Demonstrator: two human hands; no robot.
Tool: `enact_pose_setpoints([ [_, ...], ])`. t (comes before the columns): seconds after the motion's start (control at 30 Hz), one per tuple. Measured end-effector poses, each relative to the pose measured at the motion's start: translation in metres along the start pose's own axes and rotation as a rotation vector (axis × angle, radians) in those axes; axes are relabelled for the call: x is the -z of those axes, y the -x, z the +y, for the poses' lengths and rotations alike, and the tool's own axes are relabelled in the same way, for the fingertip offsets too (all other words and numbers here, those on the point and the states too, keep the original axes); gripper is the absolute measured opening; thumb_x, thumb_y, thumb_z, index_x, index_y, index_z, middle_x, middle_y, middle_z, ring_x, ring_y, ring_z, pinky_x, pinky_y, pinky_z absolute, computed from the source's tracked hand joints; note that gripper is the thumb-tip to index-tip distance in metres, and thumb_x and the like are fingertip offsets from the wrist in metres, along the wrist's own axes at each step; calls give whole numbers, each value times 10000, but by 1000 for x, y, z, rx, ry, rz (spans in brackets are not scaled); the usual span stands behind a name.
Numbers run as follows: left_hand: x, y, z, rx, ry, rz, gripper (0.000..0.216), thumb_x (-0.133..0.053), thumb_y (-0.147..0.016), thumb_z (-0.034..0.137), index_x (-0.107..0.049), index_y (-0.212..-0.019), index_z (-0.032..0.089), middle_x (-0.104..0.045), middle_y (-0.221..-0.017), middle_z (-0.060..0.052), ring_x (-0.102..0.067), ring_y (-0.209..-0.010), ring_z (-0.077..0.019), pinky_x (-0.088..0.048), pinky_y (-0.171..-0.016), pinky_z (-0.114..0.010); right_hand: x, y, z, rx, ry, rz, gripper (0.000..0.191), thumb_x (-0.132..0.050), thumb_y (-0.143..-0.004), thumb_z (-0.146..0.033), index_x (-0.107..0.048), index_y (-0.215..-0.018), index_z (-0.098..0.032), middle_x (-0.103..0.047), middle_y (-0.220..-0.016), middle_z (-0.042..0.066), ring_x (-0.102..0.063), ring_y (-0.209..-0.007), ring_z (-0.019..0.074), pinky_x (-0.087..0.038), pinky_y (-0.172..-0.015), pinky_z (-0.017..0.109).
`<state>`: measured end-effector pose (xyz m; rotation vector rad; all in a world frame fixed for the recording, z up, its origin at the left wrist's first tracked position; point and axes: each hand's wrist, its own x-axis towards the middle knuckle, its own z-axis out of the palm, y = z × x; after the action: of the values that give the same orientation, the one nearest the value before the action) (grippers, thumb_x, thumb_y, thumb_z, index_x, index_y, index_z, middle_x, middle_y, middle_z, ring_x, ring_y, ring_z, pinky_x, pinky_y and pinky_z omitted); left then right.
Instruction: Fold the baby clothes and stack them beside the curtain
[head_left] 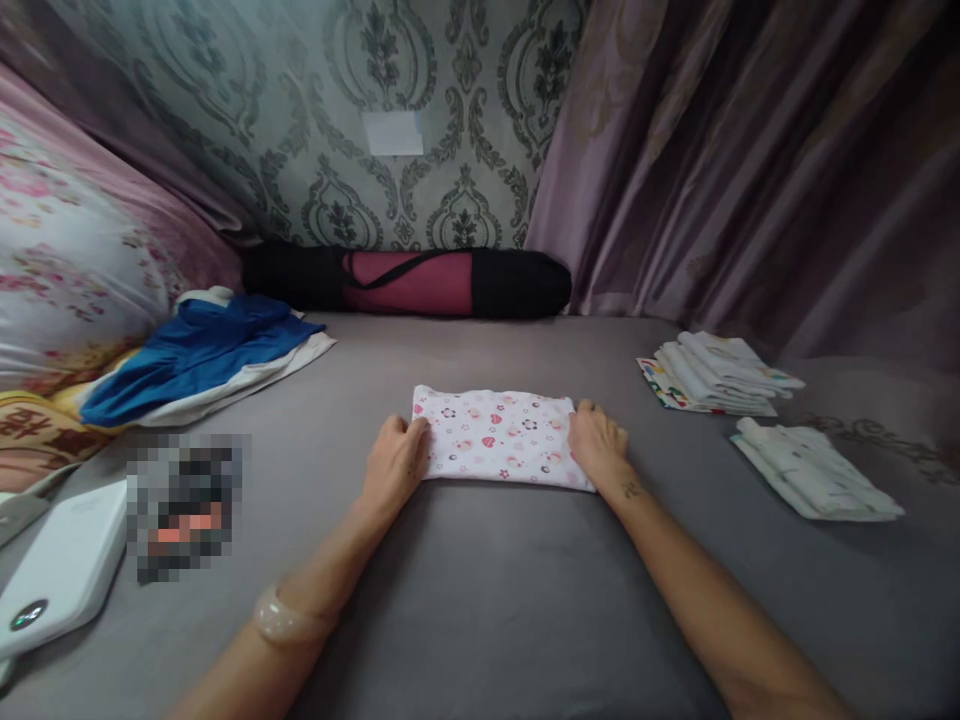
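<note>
Head view (only one): printed cloth (495, 437), white w/ pink & red motifs, lies as a flat rectangle mid-bed (495, 600), approx. halfway b/w L & R edges, one long side toward the near edge. L hand (395, 458) grasps its L end: thumb on top, fingers curled round & mostly hidden. R hand (598, 440) grasps the R end, fingers bent at the far R corner; tips hidden, so can't tell how tight. Neither hand has released.

Step in hand, IMO: squaring up a part-folded cloth, both ends held so it lies taut; the near side looks like a fold line, tho layer count isn't clear. Next move prob. calls for lining up the corners, smoothing the top, then bringing one end over the other for a smaller packet, w/o dragging layers apart.

Likely pattern to match: stack of folded cloths (716, 370) toward the far R corner of the bed, plus a separate pale folded bundle (817, 470) nearer the R edge. Both well apart from the hands. Long bag (409, 282) runs along the far edge; blue & white garment (202, 345) toward the far L corner, well clear of the work.
</note>
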<state>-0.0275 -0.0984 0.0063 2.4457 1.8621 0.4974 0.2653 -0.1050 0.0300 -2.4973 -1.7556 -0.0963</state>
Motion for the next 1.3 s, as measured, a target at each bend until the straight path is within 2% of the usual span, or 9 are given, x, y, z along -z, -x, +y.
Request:
enact_pose_setpoints([
  [0.1, -2, -1, 6, -167, -21, 154, 366, -320, -970, 302, -570, -1189, 148, -548, -1245, -162, -515, -1156, -267, -429, -959, -411, -3, 3, -27, 318, -3, 116, 420, -261, -963, -237, -556, -1218, -80, -566, -1268, 216, -517, -1186, 312, -373, -975, 442],
  [0.2, -11, -2, 15, -287, -53, 145, 416, -303, -976, 304, -518, -1276, 112, -473, -1392, -156, -354, -1345, -289, -308, -1094, -454, -12, 9, -65, 629, -107, 78, 492, -249, -972, -290, -435, -1378, -83, -414, -1457, 139, -312, -1368, 265, -199, -1126, 433],
  [0.3, -22, 0, 19, -287, -103, 96, 480, -282, -977, 324, -452, -1348, 72, -428, -1441, -157, -307, -1382, -287, -244, -1135, -461, -23, 15, -100, 754, -195, 12, 543, -244, -969, -320, -338, -1443, -73, -314, -1518, 113, -211, -1415, 239, -112, -1156, 434],
  [0.53, -35, 5, 15, -282, -140, -18, 521, -269, -944, 279, -369, -1404, 56, -367, -1480, -166, -297, -1391, -262, -236, -1134, -444, -36, 21, -119, 784, -219, -70, 551, -197, -962, -283, -316, -1457, -72, -284, -1530, 107, -173, -1429, 206, -88, -1160, 418],
  [0.73, -6, -14, 19, -270, -104, -167, 451, -362, -897, 264, -476, -1302, 99, -500, -1372, -174, -456, -1275, -284, -314, -1068, -483, -34, 18, -118, 777, -248, -131, 560, -192, -959, -296, -315, -1457, -71, -264, -1538, 99, -178, -1428, 219, -100, -1160, 434],
  [0.83, 0, -33, 28, -246, -40, -101, 394, -365, -893, 217, -511, -1245, 115, -568, -1280, -162, -491, -1231, -272, -337, -1052, -448, -29, 16, -115, 700, -254, -129, 571, -187, -955, -285, -285, -1466, -50, -238, -1545, 111, -159, -1432, 230, -95, -1162, 444],
  [0.97, -17, -49, 42, -320, 62, -71, 483, -355, -880, 139, -399, -1359, 98, -450, -1412, -171, -340, -1360, -270, -267, -1106, -454, -28, 15, -105, 661, -177, -107, 580, -244, -932, -243, -261, -1472, -30, -225, -1544, 147, -126, -1436, 273, -76, -1157, 481],
  [1.13, -39, -53, 48, -308, 81, -156, 486, -306, -907, 126, -362, -1386, 70, -428, -1431, -181, -379, -1339, -241, -264, -1113, -428, -35, 13, -95, 758, -136, -146, 591, -275, -916, -232, -256, -1477, -49, -260, -1533, 144, -153, -1430, 276, -85, -1154, 485],
  [1.3, -48, -49, 37, -227, -1, -74, 442, -326, -945, 211, -413, -1357, 75, -442, -1418, -183, -360, -1347, -280, -270, -1104, -458, -41, 13, -94, 683, -191, -64, 577, -236, -942, -285, -314, -1450, -21, -275, -1526, 140, -200, -1422, 237, -93, -1163, 417],
])
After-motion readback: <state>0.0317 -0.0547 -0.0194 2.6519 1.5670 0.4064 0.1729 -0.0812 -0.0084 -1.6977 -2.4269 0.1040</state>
